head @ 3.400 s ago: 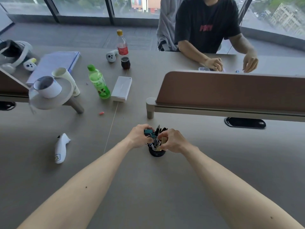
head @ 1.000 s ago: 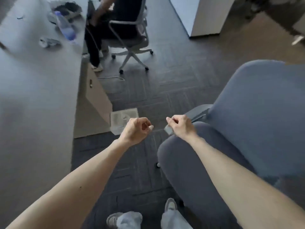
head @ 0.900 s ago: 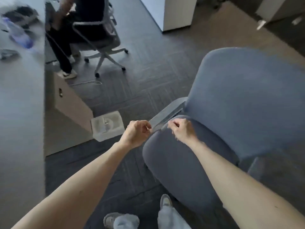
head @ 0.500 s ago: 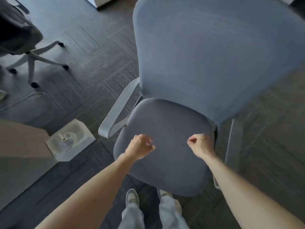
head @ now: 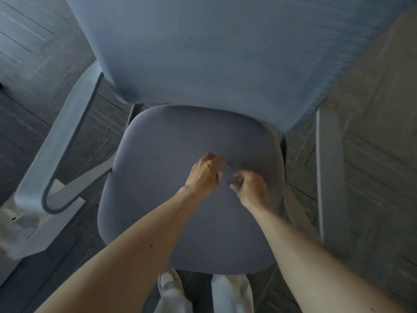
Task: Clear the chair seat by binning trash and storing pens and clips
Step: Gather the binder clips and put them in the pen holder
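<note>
Right fingers (head: 239,177) pinch clip (head: 230,182), left fingers (head: 215,158) half-curled

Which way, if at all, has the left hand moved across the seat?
Yes: the left hand went from the seat's left side toward its middle.

Two tiny dark bits, upper clip (head: 228,164) and lower clip (head: 231,182): too small to tell the kind. My right hand (head: 250,188) curls at the lower clip; pinching or just touching, can't tell. My left hand (head: 204,175) hides its own fingertips. Backrest (head: 214,53) cut off at top. White object (head: 20,224) at left edge: blurred, cropped.
</note>
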`<action>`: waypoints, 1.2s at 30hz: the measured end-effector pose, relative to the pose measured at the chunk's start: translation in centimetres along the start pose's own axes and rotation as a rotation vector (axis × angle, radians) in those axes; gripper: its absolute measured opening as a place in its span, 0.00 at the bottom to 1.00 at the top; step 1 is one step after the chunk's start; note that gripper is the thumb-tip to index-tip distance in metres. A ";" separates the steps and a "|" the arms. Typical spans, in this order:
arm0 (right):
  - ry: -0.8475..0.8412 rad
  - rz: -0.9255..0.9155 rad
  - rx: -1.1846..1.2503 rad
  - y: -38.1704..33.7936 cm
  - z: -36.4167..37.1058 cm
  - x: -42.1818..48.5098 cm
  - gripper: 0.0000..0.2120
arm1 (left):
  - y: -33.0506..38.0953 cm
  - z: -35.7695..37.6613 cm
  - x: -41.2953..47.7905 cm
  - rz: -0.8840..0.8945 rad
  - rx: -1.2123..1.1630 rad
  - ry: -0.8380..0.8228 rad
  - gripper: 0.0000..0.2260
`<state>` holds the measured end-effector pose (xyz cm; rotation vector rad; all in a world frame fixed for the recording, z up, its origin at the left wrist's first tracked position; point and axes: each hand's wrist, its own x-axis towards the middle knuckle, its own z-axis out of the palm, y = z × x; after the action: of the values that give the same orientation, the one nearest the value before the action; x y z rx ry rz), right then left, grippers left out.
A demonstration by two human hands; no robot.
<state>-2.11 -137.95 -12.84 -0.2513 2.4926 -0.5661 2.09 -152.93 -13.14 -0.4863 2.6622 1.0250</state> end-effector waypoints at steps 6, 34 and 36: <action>0.065 -0.095 -0.066 1.1 1.8 1.6 0.08 | -0.2 2.9 3.6 0.024 0.095 0.004 0.09; -0.394 -0.567 0.560 -30.0 -10.5 -11.5 0.04 | 1.9 -29.5 -19.6 -0.322 -0.615 0.591 0.09; -0.433 -0.698 0.478 -34.3 -10.8 -14.7 0.03 | 1.2 -32.8 -24.2 -0.362 -0.572 0.663 0.12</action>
<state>5.77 -160.61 17.71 -0.9505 1.7453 -1.2109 20.18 -169.21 19.53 -1.5999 2.5587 1.7244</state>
